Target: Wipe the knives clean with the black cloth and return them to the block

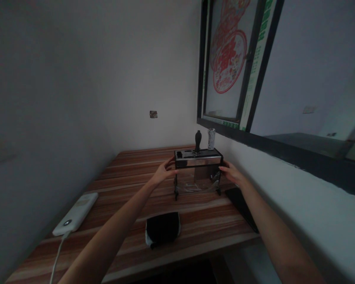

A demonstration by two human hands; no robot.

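Observation:
A black-and-silver tabletop stand (pixel 198 161) with a clear lower part and small dark feet rests on the wooden table. My left hand (pixel 165 169) grips its left side near the top, thumb at the front. On the opposite side my right hand (pixel 231 172) holds the right upper edge, fingers partly hidden behind it. A dark rounded handle-like piece (pixel 198 141) stands upright on the stand's top. Beside it is a whitish patterned upright object (pixel 211 139) whose kind I cannot make out. Crinkled clear plastic (pixel 192 186) shows in the lower part.
A black pouch-like item (pixel 162 228) lies near the table's (pixel 127 201) front edge. To the left is a white power bank (pixel 77 213) with a cable (pixel 56 256). A flat black object (pixel 241 207) lies by the right wall, below a dark-framed window (pixel 225 98).

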